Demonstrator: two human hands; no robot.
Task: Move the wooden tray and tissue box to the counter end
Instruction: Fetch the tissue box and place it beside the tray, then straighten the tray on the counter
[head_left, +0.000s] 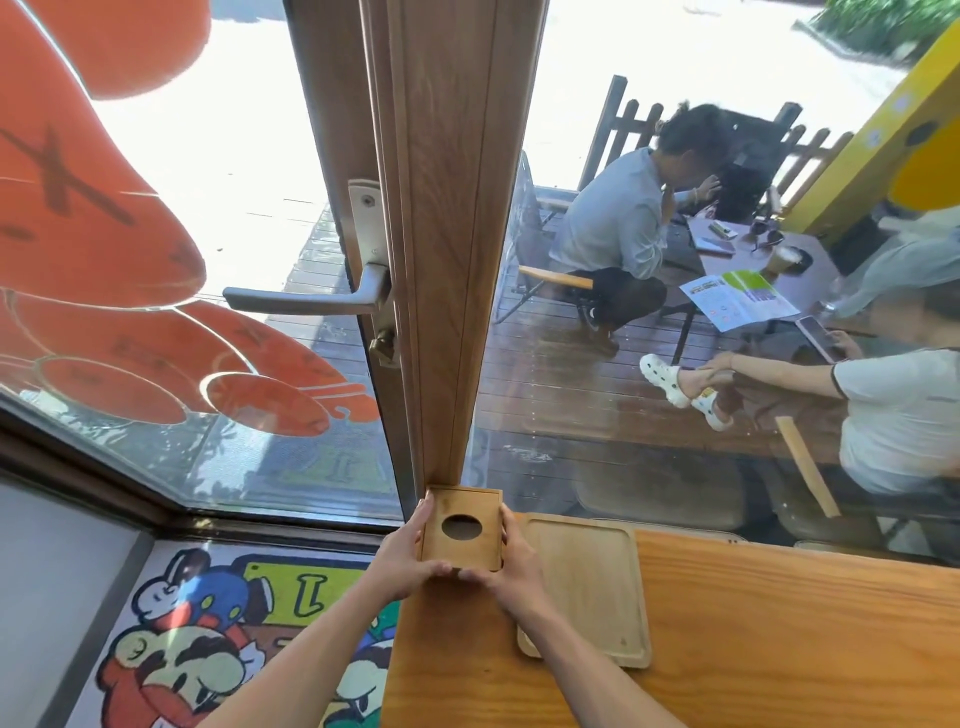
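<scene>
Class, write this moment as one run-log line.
hands: left and right grip tissue box | box: counter end, by window post | tray: flat, right of box

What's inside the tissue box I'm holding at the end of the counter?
Through the round hole in the top of the tissue box only dark shadow shows; no tissue sticks out. The lid and the left hand and right hand cover the rest.
</scene>
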